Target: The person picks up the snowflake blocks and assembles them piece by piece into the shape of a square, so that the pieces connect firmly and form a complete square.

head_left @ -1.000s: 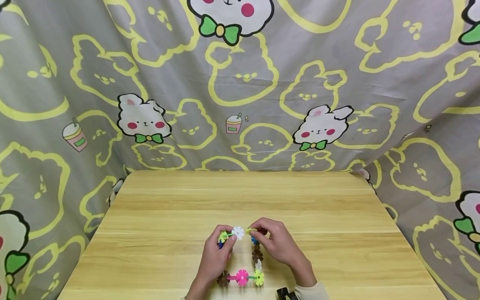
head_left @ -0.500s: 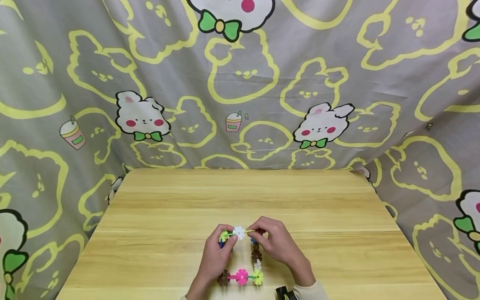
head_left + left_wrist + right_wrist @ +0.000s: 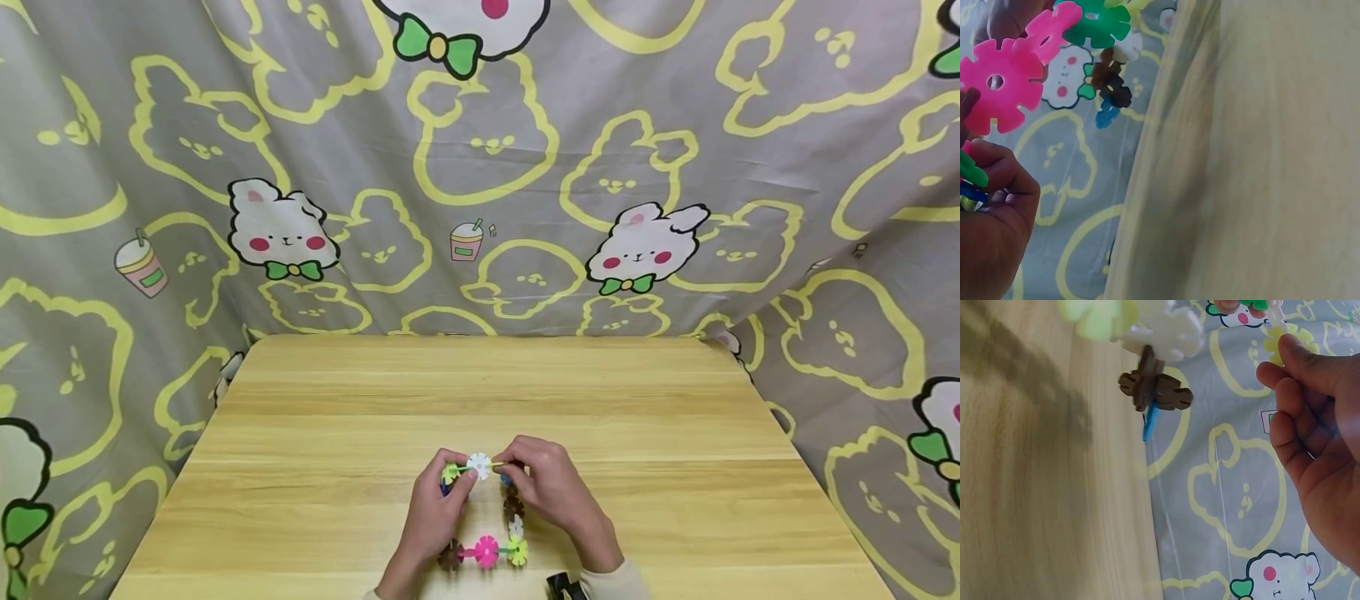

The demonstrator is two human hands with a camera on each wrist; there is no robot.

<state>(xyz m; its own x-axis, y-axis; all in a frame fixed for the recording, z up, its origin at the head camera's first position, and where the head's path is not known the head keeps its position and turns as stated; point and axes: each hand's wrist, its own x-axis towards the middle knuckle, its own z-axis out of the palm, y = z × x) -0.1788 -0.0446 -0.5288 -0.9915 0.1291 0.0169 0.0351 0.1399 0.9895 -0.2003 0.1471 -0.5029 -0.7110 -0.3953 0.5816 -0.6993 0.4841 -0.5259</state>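
Note:
A chain of colourful plastic snowflake discs bends round between my hands in the head view. My left hand (image 3: 438,508) grips its left stretch, thumb on a white disc (image 3: 479,467) beside a yellow-green one (image 3: 450,473). Seen edge-on, a yellow disc (image 3: 1274,345) is pinched between my right hand's (image 3: 555,487) thumb and forefinger, its edge at the white disc's rim. Whether it sits in a slot is too small to tell. Nearer me run brown (image 3: 451,555), pink (image 3: 487,552) and lime (image 3: 517,550) discs. A brown disc (image 3: 513,505) and a blue one (image 3: 506,480) hang below my right hand.
A wooden table (image 3: 315,433) lies under both hands. Close to the right sleeve, a black object (image 3: 564,587) shows at the bottom edge. A grey curtain (image 3: 517,200) with rabbit prints hangs behind the table and along both sides.
The yellow disc has turned from tilted to edge-on and come up to the white disc as my right hand shifted slightly left. My left hand keeps its hold.

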